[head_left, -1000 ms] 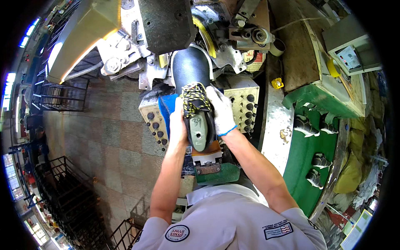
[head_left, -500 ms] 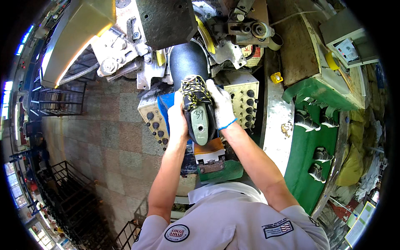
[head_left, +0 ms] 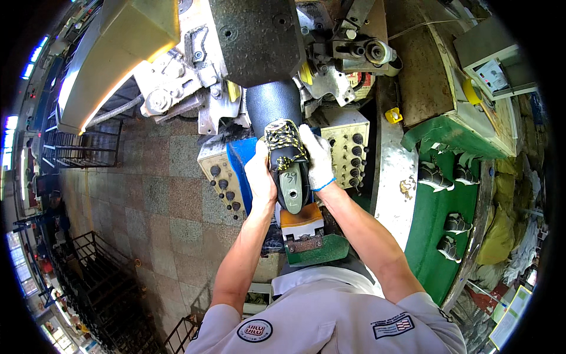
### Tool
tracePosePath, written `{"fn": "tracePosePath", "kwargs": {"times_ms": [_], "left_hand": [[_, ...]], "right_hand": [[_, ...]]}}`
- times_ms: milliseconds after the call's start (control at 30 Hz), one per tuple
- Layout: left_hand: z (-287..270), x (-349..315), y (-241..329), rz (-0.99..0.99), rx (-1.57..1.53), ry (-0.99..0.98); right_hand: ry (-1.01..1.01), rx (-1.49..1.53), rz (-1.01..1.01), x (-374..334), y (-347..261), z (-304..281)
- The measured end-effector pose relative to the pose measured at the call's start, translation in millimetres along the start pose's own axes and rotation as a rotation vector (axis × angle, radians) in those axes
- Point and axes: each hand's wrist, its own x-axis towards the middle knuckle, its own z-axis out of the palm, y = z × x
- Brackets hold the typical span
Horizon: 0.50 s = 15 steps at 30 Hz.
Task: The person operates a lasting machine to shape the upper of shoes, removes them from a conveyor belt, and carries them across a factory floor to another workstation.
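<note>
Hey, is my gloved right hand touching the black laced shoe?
Touching. The head view shows the gloved right hand lying against the right side of the black laced shoe, with no visible gap between them.

Five shoes [head_left: 285, 143], two control panels [head_left: 344, 150]

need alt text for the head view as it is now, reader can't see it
Two hands, the left hand seemingly bare and the right hand white-gloved, hold a black shoe with black-and-yellow laces and a grey-green last inside, at a workshop machine. More shoes sit on a green surface to the right.
</note>
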Motion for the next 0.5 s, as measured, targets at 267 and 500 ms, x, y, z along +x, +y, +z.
{"fn": "tracePosePath", "kwargs": {"times_ms": [267,500], "left_hand": [[3.1,-3.2,-0.7,0.018,-0.016,0.028],[-21.9,2.3,-19.8,-0.004,0.116,0.000]], "right_hand": [[0.011,-0.060,-0.077,-4.8,1.7,0.0],[-0.050,-0.062,-0.064,-7.5,-7.0,-1.3]]}}
